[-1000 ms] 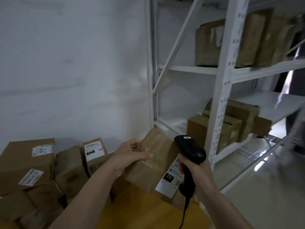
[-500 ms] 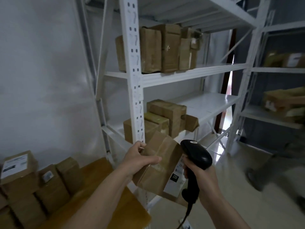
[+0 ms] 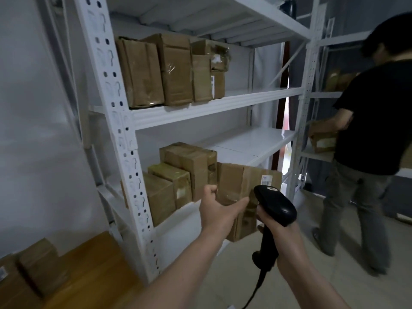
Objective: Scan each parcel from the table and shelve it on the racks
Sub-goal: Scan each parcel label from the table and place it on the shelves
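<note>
My left hand [image 3: 219,208] grips a brown cardboard parcel [image 3: 240,186] by its near edge, holding it in front of the lower shelf [image 3: 249,143] of the white rack [image 3: 124,121]. A white label shows on the parcel's far top corner. My right hand [image 3: 276,228] holds a black corded barcode scanner [image 3: 274,206] by its handle, just right of the parcel. Several taped parcels [image 3: 178,181] stand at the left of the lower shelf, and more parcels [image 3: 169,70] fill the left of the shelf above.
A wooden table [image 3: 89,270] at lower left carries boxes [image 3: 33,266]. A person in a black shirt [image 3: 367,134] stands at the right, handling a box [image 3: 321,137] at a second rack. The floor between us is pale tile.
My view has swung right from the table to the rack. The parcel has moved up and forward toward the lower shelf. A person at the right has come into view.
</note>
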A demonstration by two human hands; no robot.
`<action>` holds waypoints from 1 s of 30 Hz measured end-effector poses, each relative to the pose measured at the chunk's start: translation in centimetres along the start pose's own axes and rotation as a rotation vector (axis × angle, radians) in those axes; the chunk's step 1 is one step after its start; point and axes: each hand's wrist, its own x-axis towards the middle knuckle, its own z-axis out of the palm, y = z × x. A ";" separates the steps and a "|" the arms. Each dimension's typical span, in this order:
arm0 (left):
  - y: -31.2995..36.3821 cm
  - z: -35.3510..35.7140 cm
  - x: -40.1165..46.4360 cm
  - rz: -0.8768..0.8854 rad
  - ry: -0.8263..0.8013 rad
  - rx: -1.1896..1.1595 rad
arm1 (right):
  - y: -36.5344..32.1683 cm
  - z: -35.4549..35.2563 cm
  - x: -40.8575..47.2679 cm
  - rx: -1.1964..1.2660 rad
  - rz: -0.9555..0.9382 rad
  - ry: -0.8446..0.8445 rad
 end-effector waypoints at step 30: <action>-5.4 17.5 19.8 0.244 0.046 0.035 | -1.9 -0.4 30.6 0.046 -0.064 -0.285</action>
